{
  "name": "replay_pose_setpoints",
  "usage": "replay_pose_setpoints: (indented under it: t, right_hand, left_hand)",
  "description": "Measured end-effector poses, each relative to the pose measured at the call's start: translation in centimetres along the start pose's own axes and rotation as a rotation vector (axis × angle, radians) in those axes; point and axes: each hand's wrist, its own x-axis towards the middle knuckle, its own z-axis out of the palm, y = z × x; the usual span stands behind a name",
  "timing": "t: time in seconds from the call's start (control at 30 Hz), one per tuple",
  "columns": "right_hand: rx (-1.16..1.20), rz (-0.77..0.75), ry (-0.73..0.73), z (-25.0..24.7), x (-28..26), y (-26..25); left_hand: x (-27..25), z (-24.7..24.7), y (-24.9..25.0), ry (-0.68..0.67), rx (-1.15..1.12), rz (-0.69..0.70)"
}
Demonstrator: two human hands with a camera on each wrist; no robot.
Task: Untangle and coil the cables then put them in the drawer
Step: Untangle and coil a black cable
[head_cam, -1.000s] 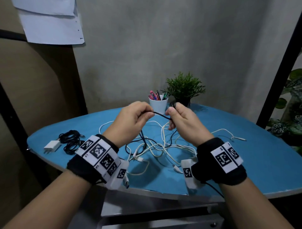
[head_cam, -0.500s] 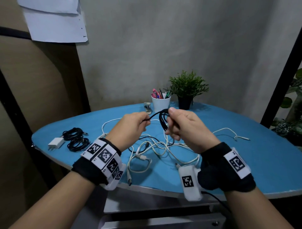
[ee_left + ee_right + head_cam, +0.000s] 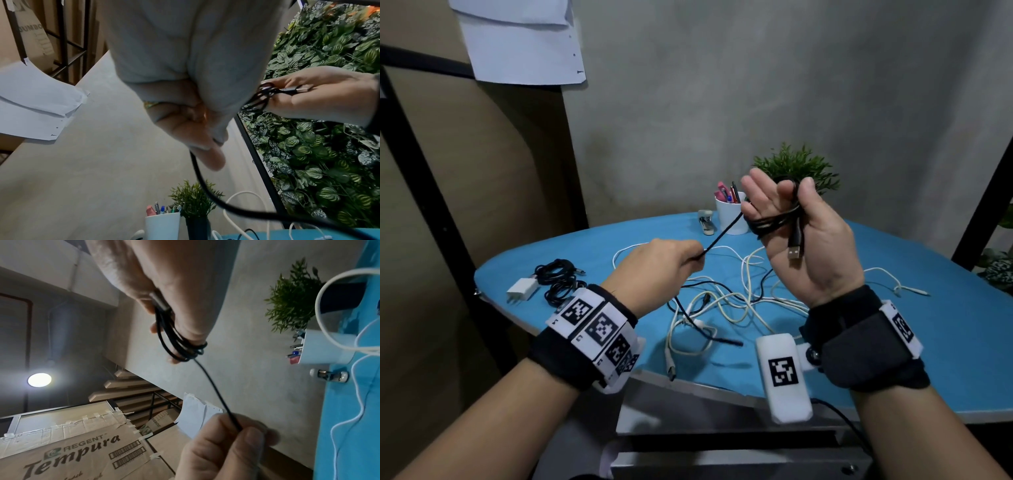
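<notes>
My right hand (image 3: 779, 195) is raised above the blue table (image 3: 928, 342), palm toward me. A black cable (image 3: 774, 224) is looped round its fingers, and the thumb pins the cable, with the USB plug (image 3: 795, 251) hanging over the palm. From the loops (image 3: 180, 344) a taut strand runs down-left to my left hand (image 3: 688, 258), which pinches it between thumb and fingers (image 3: 236, 443). Past that pinch the black cable (image 3: 205, 186) drops into a tangle of white cables (image 3: 722, 301) on the table.
Two coiled black cables (image 3: 558, 284) and a white charger (image 3: 522, 289) lie at the table's left end. At the back stand a white cup of pens (image 3: 732, 212), a potted plant (image 3: 794, 168) and a stapler (image 3: 705, 222). A grey drawer unit (image 3: 722, 459) sits under the table's front edge.
My right hand has risen and turned palm toward me, with the black loops now round its fingers. My left hand has moved down and left, drawing the strand taut.
</notes>
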Motion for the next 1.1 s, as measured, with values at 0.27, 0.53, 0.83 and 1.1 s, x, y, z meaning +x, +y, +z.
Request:
replay_pose_setpoints:
  t: [0.27,0.53,0.83,1.1]
  right_hand:
    - [-0.682,-0.176,0.029,0.7,-0.1,2.5]
    - [-1.696,-0.075,-0.273,-0.3,-0.3,3.3]
    - [-1.727,0.072,-0.425,-0.3,-1.8,3.2]
    - [-1.496,-0.036,-0.227,-1.2,-1.1,2.0]
  left_hand:
    - [-1.3,0.5,0.7,-0.108,-0.009,0.091]
    - [-2.2,1.3,-0.7,0.131,-0.016,0.107]
    - [-2.0,1.2,-2.0,0.327,0.201,0.321]
    - [-2.8,2.0,-3.1,0.252,-0.107,0.242]
